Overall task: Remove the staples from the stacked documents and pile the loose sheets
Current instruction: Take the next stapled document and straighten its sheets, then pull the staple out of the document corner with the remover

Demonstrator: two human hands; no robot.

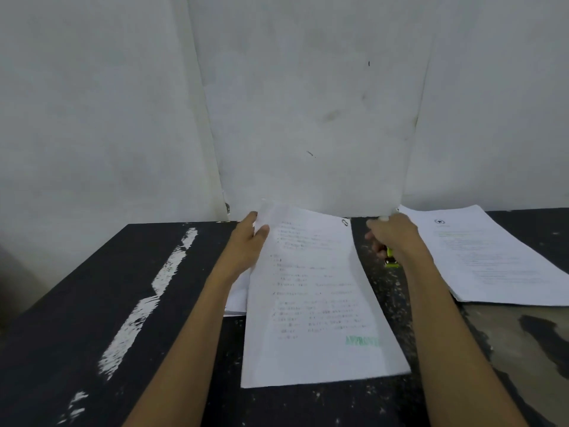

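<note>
A printed document (311, 303) with a green stamp near its bottom right lies on the dark table (92, 303), with a small clip-like mark (345, 222) at its top right corner. My left hand (248, 241) grips its upper left edge, thumb on top. My right hand (395, 235) holds a yellow-green staple remover (391, 261) just right of the document. Its fingertips pinch the lower corner of a large blank sheet (308, 118) that is raised upright behind the document. Another stack (237, 298) peeks out under the document's left side.
A pile of printed sheets (492, 257) lies at the right, partly over the table's far right area. A pale wall (92, 103) stands close behind the table. White paint streaks (147, 300) mark the table's left half.
</note>
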